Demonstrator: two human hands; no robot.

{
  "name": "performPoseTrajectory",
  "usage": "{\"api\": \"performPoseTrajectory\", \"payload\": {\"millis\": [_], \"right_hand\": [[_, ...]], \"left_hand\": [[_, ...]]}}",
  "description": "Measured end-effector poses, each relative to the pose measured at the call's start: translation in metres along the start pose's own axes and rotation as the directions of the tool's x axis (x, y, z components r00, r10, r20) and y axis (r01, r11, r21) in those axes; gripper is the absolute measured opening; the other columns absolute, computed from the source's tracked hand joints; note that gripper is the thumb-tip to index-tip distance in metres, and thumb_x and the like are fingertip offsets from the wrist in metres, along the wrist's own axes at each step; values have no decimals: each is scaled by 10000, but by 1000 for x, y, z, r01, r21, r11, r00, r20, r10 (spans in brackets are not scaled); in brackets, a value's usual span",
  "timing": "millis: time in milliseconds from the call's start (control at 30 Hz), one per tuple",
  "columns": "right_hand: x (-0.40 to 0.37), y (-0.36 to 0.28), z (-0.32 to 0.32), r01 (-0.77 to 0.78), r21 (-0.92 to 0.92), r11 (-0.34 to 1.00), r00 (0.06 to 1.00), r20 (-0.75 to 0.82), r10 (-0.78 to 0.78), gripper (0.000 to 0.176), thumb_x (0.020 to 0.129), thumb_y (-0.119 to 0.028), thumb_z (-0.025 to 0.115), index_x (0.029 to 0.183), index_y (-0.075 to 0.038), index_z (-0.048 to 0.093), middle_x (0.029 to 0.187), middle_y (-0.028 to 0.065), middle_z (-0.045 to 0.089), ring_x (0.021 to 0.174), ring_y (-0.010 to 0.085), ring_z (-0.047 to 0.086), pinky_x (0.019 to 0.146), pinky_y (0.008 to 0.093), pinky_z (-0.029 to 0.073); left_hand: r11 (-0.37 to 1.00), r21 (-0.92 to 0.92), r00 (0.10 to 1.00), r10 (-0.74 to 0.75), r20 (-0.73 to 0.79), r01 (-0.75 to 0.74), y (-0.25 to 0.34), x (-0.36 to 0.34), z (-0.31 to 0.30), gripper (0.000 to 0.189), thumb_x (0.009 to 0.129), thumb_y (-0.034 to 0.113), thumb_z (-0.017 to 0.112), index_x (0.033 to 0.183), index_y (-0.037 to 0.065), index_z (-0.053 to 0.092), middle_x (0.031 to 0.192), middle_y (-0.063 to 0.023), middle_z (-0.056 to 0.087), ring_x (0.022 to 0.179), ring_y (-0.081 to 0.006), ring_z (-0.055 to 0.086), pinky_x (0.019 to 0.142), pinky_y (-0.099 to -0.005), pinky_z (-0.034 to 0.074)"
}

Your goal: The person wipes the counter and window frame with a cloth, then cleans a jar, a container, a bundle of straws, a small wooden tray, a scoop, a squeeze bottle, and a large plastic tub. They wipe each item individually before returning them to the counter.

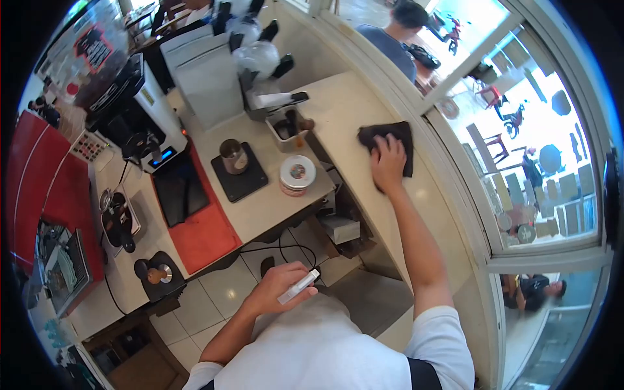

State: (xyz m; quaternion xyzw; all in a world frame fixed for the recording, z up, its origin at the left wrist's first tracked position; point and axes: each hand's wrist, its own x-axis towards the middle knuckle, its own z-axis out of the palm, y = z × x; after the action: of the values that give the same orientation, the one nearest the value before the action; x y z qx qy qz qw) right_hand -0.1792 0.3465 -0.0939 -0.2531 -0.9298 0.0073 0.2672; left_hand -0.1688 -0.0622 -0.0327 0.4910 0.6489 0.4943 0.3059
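My right hand (389, 161) presses down on a black cloth (404, 140) that lies bunched on the cream counter by the window, its fingers spread over the fabric. In front of my body, my left hand (281, 287) is closed around a small whitish tube-like bottle (299, 287) with a white cap end. The bottle tilts up to the right, held above the floor and away from the counter.
To the left a counter carries a coffee grinder (146, 110), a metal cup (234, 158) on a black scale (250, 179), a round lidded tub (297, 174), a red mat (208, 242) and a tamper (158, 273). A window frame (465, 214) borders the right. People sit beyond the glass.
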Motion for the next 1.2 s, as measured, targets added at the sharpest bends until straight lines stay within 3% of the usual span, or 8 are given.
{"api": "performPoseTrajectory", "payload": {"millis": [167,367,433,600,833,1000,1100,1200], "right_hand": [[118,-24,69,-317,-131,939,945,47,325,409,945,-320,566,1337,-204,548,1440,135,447,1322,482,373,1039,662,316],[159,-48,95,159,149,976,966,182,-185,373,908,-218,619,1281,-221,617,1406,164,503,1305,433,437,1108,536,337],[136,-46,75,287,239,927,931,158,-329,364,886,-151,640,1247,-199,641,1358,193,540,1276,433,469,1114,504,345],[-7,-30,-12,161,181,970,981,81,-178,356,852,-55,645,1197,-142,654,1314,215,562,1256,439,482,1104,489,357],[-230,-76,-160,-342,95,935,940,56,338,270,862,-53,629,1133,-53,631,1122,168,631,1080,364,572,981,422,424],[-346,-129,-195,-726,557,403,605,238,760,201,977,-129,608,1160,-46,597,1041,0,628,981,103,542,909,253,430],[-394,-167,-206,-479,853,-209,440,440,783,272,949,-61,587,1219,-31,597,1153,30,643,1110,145,558,1017,292,388],[-429,-211,-243,-302,851,-429,399,522,754,253,934,-41,555,1181,-35,607,1102,10,635,1044,109,548,969,274,401]], "left_hand": [[996,-39,996,-84,-27,83,-11,-35,-26,212,868,216,703,930,13,692,905,-128,643,820,-301,646,708,-371,513],[989,-20,989,-144,-25,143,-30,-66,-52,222,865,222,700,909,5,680,903,-136,627,811,-306,633,702,-377,506],[991,-30,991,-130,-17,130,-32,-70,-60,221,867,225,696,904,8,675,894,-133,620,802,-303,624,694,-381,500],[997,-69,999,-20,48,23,-41,-62,-71,223,875,238,685,898,16,669,875,-119,612,791,-298,613,689,-377,490],[994,-36,971,105,216,-100,-45,-53,-53,225,867,237,693,895,15,667,870,-111,615,796,-295,615,687,-376,489],[988,-69,947,151,284,-137,-37,-59,-13,234,849,240,712,874,10,672,859,-123,621,817,-289,622,713,-370,494],[975,-103,911,219,350,-195,-24,-70,16,232,838,236,729,868,12,677,1004,-167,623,852,-293,630,765,-370,497],[953,-86,867,301,397,-291,5,-94,48,231,835,232,734,874,11,679,1194,-208,564,914,-302,626,824,-382,493]]}}
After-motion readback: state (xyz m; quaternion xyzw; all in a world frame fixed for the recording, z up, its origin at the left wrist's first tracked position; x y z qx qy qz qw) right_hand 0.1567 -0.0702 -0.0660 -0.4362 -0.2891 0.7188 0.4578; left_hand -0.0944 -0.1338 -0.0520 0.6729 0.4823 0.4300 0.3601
